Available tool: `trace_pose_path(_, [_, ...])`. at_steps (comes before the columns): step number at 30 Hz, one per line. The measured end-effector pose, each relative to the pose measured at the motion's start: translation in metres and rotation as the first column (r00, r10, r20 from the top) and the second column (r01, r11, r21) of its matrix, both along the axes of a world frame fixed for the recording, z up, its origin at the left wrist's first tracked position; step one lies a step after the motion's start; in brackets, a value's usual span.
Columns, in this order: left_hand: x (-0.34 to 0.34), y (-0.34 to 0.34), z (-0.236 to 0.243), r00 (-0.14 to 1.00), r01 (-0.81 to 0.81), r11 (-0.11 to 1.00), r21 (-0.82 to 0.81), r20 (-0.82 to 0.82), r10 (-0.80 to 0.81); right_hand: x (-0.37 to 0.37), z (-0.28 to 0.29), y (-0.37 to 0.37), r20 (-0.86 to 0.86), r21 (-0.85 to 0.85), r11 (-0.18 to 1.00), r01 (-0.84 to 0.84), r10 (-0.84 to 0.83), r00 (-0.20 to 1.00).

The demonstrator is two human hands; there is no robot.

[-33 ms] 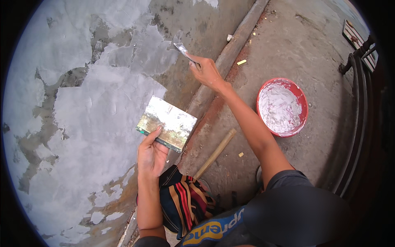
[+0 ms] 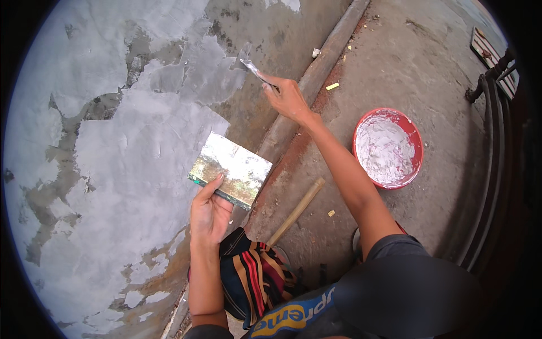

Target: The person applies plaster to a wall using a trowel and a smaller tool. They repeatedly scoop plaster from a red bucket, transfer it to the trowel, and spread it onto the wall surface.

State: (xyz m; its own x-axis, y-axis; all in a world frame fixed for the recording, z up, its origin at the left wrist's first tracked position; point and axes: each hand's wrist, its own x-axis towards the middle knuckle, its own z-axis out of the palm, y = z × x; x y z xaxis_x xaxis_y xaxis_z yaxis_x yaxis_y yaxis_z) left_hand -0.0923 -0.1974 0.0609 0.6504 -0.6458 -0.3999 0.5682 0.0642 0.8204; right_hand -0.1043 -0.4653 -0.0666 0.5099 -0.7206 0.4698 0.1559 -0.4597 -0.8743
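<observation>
My left hand grips the near edge of a flat rectangular board smeared with pale plaster and holds it up in front of the wall. My right hand is stretched forward and closed on the handle of a thin metal putty knife. The knife's blade lies against the wall at the edge of a fresh grey-white plaster patch. Much of the wall bears such patches, with bare brown cement between them.
A red bowl of white plaster stands on the concrete floor to my right. A wooden stick lies by my knee. A pipe runs along the wall's foot. A dark metal railing borders the right side.
</observation>
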Motion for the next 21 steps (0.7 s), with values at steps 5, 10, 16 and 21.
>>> trace_pose_path(5, [0.001,-0.006,-0.002,1.000,0.007,1.000,0.025,-0.002,-0.007,0.024,0.001,-0.013,0.191,0.039,0.988,0.149,-0.153,0.970])
trace_pose_path(10, [0.005,-0.005,-0.002,0.999,-0.027,0.999,0.045,0.030,0.025,0.070,-0.026,0.029,0.201,0.092,0.989,0.113,-0.130,0.971])
trace_pose_path(16, [0.010,-0.012,-0.003,1.000,-0.014,1.000,0.007,-0.014,0.014,0.024,-0.042,0.020,0.139,0.016,0.999,0.028,-0.030,0.990])
trace_pose_path(21, [0.006,-0.014,-0.007,0.999,0.021,1.000,0.004,-0.028,-0.021,-0.008,0.007,-0.044,0.006,0.105,0.994,-0.020,0.020,1.000])
